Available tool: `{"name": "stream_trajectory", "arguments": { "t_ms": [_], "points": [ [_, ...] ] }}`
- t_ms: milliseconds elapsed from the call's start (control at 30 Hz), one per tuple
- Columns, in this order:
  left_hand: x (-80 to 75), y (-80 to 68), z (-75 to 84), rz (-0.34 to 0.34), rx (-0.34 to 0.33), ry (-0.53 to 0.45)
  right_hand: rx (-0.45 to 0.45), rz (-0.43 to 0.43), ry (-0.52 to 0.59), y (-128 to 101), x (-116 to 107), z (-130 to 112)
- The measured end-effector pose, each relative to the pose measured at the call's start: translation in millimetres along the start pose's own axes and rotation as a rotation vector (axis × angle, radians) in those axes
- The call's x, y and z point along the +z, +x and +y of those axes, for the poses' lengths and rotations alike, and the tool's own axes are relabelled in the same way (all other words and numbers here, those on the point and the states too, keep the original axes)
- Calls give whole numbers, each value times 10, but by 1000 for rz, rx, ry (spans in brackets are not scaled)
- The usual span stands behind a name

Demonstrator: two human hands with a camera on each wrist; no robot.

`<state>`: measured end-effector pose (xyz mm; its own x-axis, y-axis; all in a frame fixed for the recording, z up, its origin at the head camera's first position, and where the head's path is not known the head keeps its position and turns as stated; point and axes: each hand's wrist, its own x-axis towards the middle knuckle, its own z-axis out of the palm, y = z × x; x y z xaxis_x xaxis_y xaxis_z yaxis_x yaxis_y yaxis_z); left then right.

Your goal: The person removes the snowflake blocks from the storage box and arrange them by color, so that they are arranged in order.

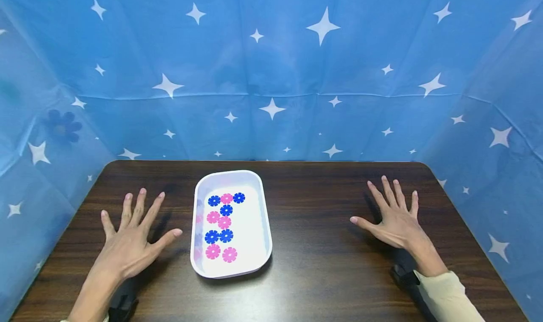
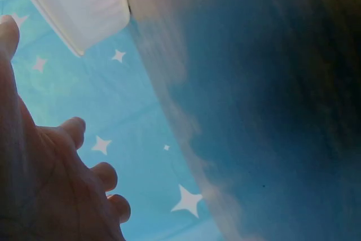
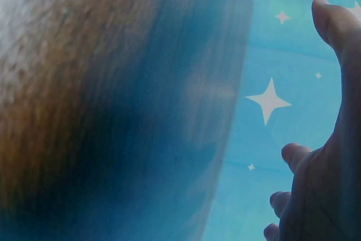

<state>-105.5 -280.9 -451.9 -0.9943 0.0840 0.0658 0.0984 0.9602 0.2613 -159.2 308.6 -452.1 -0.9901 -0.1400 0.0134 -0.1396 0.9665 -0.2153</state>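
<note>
From the head view, a brown wooden tabletop (image 1: 322, 246) sits in front of a blue cloth with white stars (image 1: 297, 67). A white tray (image 1: 254, 227) lies in the middle of the tabletop. Inside it, on its left side, are little flower pieces, some blue (image 1: 226, 210) and some pink (image 1: 212, 251). They lie close together in a line from the far end to the near end. The left hand (image 1: 131, 242) lies flat on the tabletop, just left of the tray, not touching it. Its fingers are spread wide and its grip holds nothing. The right hand (image 1: 396, 220) lies flat too, well away from the tray on the right. Its fingers are spread and its grip is empty as well.

From the left wrist view, the left hand (image 2: 51, 184) shows at the bottom left with relaxed fingers. A corner of the white tray (image 2: 84, 4) is at the top. The tabletop (image 2: 271, 111) looks blurry.

From the right wrist view, the right hand (image 3: 327, 184) shows at the right edge, thumb up and open. The blurry tabletop (image 3: 101, 111) fills the left side.
</note>
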Motion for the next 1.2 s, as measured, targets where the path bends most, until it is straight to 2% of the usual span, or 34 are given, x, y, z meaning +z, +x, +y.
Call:
{"name": "stream_trajectory", "arguments": {
  "t_ms": [300, 467, 600, 900, 1033, 1200],
  "points": [
    [-36, 26, -5, -6, -5, -9, -10, 6, 4, 8, 61, -61],
    [-33, 70, 43, -8, -4, -57, -25, 4, 18, 18, 75, -155],
    [-32, 108, 102, -21, -1, -128, -62, -15, 72, 37, 76, -268],
    [-46, 157, 259, -105, 8, -340, -167, -18, 172, 50, 55, -574],
    [-27, 162, 321, -92, 18, -414, -199, -36, 212, 37, 14, -716],
    [64, 172, 370, -31, 46, -495, -236, -60, 274, 27, -10, -916]
  ]
}}
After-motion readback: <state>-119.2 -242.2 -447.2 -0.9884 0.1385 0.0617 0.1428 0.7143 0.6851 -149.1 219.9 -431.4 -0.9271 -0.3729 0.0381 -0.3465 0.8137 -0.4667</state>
